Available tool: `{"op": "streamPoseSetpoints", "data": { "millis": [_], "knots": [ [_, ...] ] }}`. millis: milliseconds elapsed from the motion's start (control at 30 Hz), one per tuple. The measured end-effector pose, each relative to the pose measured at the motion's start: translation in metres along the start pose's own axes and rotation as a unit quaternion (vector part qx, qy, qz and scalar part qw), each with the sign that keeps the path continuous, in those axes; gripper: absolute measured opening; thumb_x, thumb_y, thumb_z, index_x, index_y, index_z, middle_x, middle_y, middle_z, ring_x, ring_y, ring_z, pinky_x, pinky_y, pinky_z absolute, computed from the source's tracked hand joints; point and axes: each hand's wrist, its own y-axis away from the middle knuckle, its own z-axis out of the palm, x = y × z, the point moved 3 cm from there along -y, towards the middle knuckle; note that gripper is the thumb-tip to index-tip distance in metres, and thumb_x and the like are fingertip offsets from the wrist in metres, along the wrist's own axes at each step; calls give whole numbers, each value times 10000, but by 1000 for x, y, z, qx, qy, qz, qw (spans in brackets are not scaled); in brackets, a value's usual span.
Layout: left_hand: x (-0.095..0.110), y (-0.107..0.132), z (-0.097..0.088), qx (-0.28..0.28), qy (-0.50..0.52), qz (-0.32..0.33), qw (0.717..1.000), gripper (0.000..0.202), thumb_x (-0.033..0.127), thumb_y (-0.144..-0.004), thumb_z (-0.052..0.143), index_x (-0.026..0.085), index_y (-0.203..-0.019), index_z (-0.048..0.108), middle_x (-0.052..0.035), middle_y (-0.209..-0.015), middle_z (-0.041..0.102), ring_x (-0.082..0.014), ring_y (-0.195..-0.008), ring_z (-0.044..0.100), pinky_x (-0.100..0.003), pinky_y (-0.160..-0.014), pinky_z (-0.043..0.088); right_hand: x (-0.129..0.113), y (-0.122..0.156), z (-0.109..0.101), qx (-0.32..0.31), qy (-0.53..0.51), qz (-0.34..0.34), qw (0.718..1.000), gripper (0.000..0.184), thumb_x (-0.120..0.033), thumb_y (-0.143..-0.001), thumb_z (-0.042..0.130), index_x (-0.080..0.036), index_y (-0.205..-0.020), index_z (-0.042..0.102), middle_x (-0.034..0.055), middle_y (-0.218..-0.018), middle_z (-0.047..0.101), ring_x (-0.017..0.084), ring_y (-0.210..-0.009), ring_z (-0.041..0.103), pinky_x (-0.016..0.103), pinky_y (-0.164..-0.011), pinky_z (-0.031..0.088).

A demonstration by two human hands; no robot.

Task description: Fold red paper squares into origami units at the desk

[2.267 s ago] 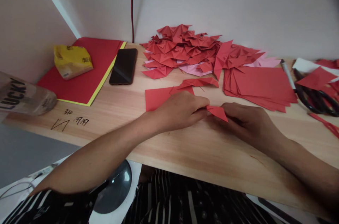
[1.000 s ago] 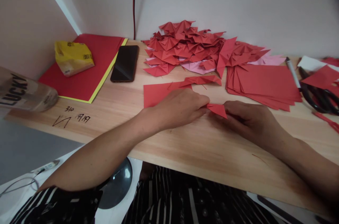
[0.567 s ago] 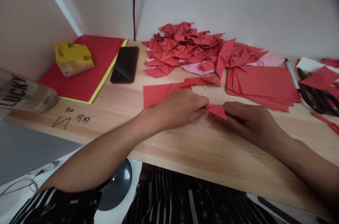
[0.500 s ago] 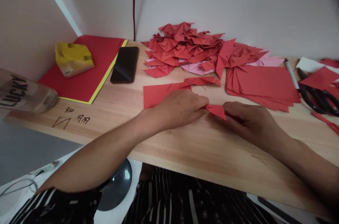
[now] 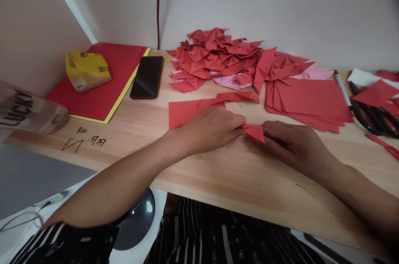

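Note:
Between my two hands is a small piece of folded red paper point(image 5: 254, 132), its pointed corner showing. My left hand point(image 5: 215, 127) pinches its left side, with the fingertips partly hidden. On the other side, my right hand point(image 5: 289, 139) grips the paper's right edge between thumb and fingers. A flat red sheet point(image 5: 183, 112) lies just behind my left hand, partly covered by it. Touching that sheet is a folded red paper shape point(image 5: 238, 96). Farther back rises a heap of folded red and pink paper shapes point(image 5: 218, 58).
Red paper cards point(image 5: 318, 97) are stacked at the right, beside a marker point(image 5: 342, 87) and black-handled scissors point(image 5: 370, 116). At left are a phone point(image 5: 147, 77), red sheets point(image 5: 102, 102) under a yellow packet point(image 5: 89, 70), and a clear cup point(image 5: 34, 110). Behind the wooden desk point(image 5: 218, 181) stands a wall.
The visible corner of the folded red paper tips very slightly downward. Both hands keep their hold in nearly the same place.

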Motion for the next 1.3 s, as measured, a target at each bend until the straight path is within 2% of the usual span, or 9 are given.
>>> {"op": "streamPoseSetpoints", "data": {
  "millis": [367, 1033, 1300],
  "knots": [
    [1, 0, -2, -7, 17, -7, 1000, 238, 244, -935, 483, 156, -745, 596, -28, -714, 631, -137, -637, 494, -277, -569, 275, 1, 0, 0, 2, -3, -7, 1000, 353, -278, -949, 510, -230, -625, 380, -50, -574, 323, 125, -501, 314, 279, -487, 238],
    [3, 1, -4, -13, 21, -11, 1000, 242, 243, -937, 483, 154, -743, 596, -24, -712, 625, -138, -637, 491, -281, -570, 266, 1, 0, 0, 10, 1, -7, 1000, 323, -335, -963, 526, -224, -665, 474, -53, -566, 343, 120, -495, 318, 275, -483, 254],
    [2, 0, -3, -17, 22, -12, 1000, 236, 242, -939, 491, 156, -746, 595, -30, -733, 641, -141, -653, 513, -279, -575, 283, 1, 0, 1, 13, 4, -10, 1000, 335, -351, -962, 529, -222, -659, 468, -53, -570, 356, 116, -494, 311, 271, -483, 256]
  ]
}}
